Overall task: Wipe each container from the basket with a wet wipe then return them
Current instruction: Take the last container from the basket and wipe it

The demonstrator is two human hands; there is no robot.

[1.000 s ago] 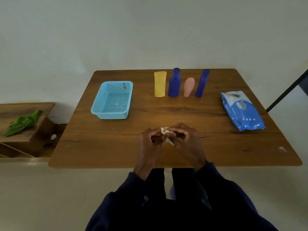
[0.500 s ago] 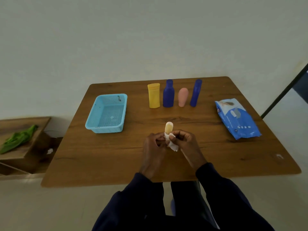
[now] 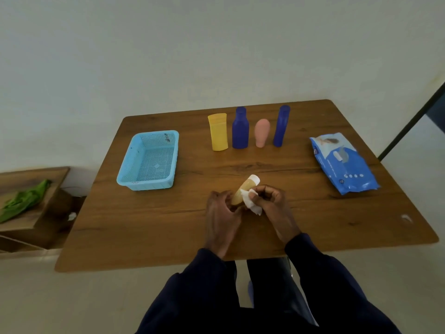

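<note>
My left hand grips the lower end of a small tan bottle with a white cap, which tilts up and away over the table's near middle. My right hand pinches a white wet wipe against the bottle's side. An empty light blue basket sits at the left. Standing in a row at the back are a yellow container, a dark blue bottle, a pink container and a slim blue bottle.
A blue pack of wet wipes lies at the right of the wooden table. A low wooden shelf with a green cloth stands on the left, below table height. A dark bar leans at the right.
The bottle, hidden between my hands a second ago, now sticks out upward from my left hand. The wipe has slid down its side. The camera has tilted, so the table sits lower in view.
</note>
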